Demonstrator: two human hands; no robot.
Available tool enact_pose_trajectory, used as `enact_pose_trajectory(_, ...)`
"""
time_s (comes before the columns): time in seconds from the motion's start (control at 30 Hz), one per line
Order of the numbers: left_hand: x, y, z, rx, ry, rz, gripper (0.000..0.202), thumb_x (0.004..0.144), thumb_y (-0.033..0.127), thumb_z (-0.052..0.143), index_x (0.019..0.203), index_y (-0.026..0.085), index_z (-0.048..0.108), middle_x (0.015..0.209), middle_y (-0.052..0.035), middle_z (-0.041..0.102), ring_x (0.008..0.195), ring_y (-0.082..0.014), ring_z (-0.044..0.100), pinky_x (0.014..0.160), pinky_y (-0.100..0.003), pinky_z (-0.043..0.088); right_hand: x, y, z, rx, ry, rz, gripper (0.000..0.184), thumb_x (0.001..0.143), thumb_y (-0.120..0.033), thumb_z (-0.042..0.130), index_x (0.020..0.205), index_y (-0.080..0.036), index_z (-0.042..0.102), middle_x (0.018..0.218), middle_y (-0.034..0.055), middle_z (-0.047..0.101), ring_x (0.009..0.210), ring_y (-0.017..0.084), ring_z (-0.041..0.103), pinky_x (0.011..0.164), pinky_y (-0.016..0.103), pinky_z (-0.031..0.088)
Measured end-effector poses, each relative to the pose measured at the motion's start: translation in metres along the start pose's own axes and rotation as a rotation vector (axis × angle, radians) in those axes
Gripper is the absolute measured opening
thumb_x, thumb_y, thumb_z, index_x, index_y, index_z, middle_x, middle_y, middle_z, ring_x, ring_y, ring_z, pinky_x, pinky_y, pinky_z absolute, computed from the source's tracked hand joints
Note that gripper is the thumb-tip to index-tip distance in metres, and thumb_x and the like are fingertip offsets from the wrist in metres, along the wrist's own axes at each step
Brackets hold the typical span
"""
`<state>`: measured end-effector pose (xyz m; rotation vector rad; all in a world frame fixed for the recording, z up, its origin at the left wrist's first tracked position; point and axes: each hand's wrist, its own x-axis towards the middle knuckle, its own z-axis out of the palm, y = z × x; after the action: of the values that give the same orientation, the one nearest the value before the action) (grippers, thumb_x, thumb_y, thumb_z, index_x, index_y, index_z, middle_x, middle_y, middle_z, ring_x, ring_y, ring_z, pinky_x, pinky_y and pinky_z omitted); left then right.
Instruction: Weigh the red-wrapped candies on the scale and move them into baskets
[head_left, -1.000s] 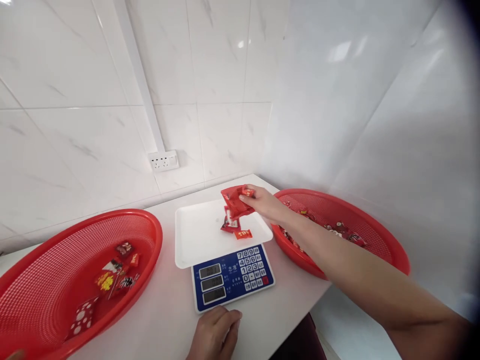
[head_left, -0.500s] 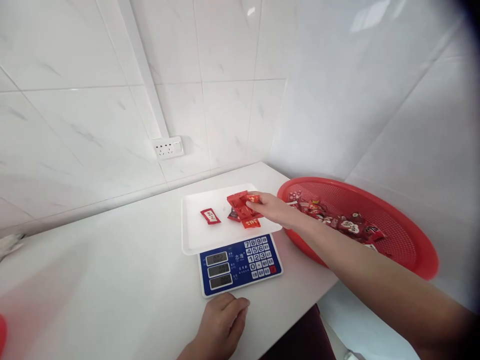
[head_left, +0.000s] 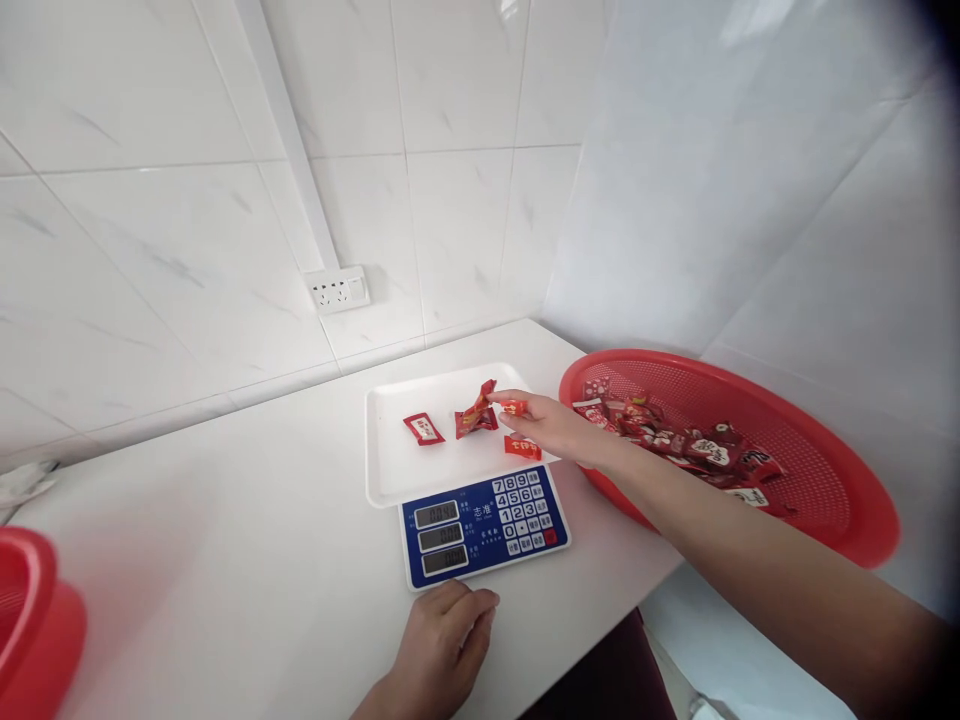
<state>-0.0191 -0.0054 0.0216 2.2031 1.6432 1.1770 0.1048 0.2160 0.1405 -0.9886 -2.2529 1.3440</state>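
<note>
My right hand (head_left: 551,425) is over the right part of the scale's white tray (head_left: 390,475). Its fingers pinch a small orange-red candy packet (head_left: 514,407), and the fingertips meet a tilted red packet (head_left: 480,402). Beneath that, part of another dark red packet shows on the tray. An orange-red packet (head_left: 523,447) with pale lettering lies under the hand, near the tray's front right. To the left, a red-edged white packet (head_left: 424,429) lies flat. My left hand (head_left: 444,640) rests curled closed on the table, at the front edge of the blue scale panel (head_left: 480,525), with nothing visible in it.
A red mesh basket (head_left: 847,510) with several wrapped candies stands at the right, under my right forearm. Another red container (head_left: 45,630) is cut off at the left edge. Tiled wall with a socket (head_left: 337,290) runs behind the white table (head_left: 225,530).
My right hand has let some of its bunched packets down onto the tray, and its fingers have drawn slightly right. The scale's reading has changed. More of the left red container shows.
</note>
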Motion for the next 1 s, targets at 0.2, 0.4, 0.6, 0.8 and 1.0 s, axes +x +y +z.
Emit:
enact_pose_trajectory(0.2, 0.000, 0.001, -0.002, -0.013, -0.003, -0.012, 0.016, 0.087, 0.015, 0.046, 0.098, 0.021, 0.056, 0.077, -0.0039, 0.068, 0.065, -0.0153, 0.063, 0.057, -0.024, 0.051, 0.005, -0.010, 0.008, -0.099, -0.093, -0.171, 0.039, 0.086, -0.033, 0.049, 0.124, -0.028, 0.053, 0.130, 0.0019, 0.052, 0.120, 0.022, 0.047, 0.103, 0.041, 0.035)
enact_pose_trajectory(0.4, -0.002, 0.002, -0.001, -0.019, -0.018, -0.022, 0.016, 0.087, 0.015, 0.047, 0.098, 0.021, 0.056, 0.078, -0.0039, 0.068, 0.066, -0.0150, 0.063, 0.057, -0.024, 0.051, 0.005, -0.015, 0.010, 0.091, -0.086, -0.046, 0.025, 0.084, -0.033, 0.052, 0.105, -0.023, 0.060, 0.113, 0.0052, 0.060, 0.102, 0.020, 0.057, 0.084, 0.036, 0.050)
enact_pose_trajectory(0.6, -0.002, 0.001, -0.002, -0.006, -0.040, -0.038, 0.016, 0.087, 0.015, 0.046, 0.098, 0.021, 0.056, 0.077, -0.0033, 0.067, 0.065, -0.0152, 0.062, 0.057, -0.025, 0.049, -0.020, -0.010, -0.013, 0.547, 0.017, 0.150, 0.017, 0.074, -0.030, 0.066, 0.082, -0.021, 0.056, 0.085, 0.0007, 0.058, 0.070, 0.011, 0.060, 0.055, 0.020, 0.050)
enact_pose_trajectory(0.8, -0.002, 0.001, -0.002, -0.024, -0.055, -0.016, 0.016, 0.086, 0.015, 0.046, 0.097, 0.020, 0.058, 0.073, -0.0031, 0.065, 0.063, -0.0144, 0.060, 0.056, -0.024, 0.047, -0.045, 0.015, -0.059, 0.352, 0.148, 0.294, 0.018, 0.074, -0.036, 0.066, 0.075, -0.019, 0.061, 0.084, 0.0037, 0.061, 0.075, 0.013, 0.059, 0.055, 0.018, 0.049)
enact_pose_trajectory(1.0, -0.003, 0.001, -0.001, -0.059, -0.100, 0.014, 0.017, 0.086, 0.015, 0.048, 0.099, 0.018, 0.059, 0.075, -0.0050, 0.066, 0.066, -0.0145, 0.061, 0.060, -0.025, 0.049, -0.045, 0.045, -0.091, -0.242, 0.263, 0.505, 0.022, 0.082, -0.033, 0.056, 0.097, -0.017, 0.061, 0.106, 0.0127, 0.065, 0.094, 0.025, 0.061, 0.079, 0.033, 0.048)
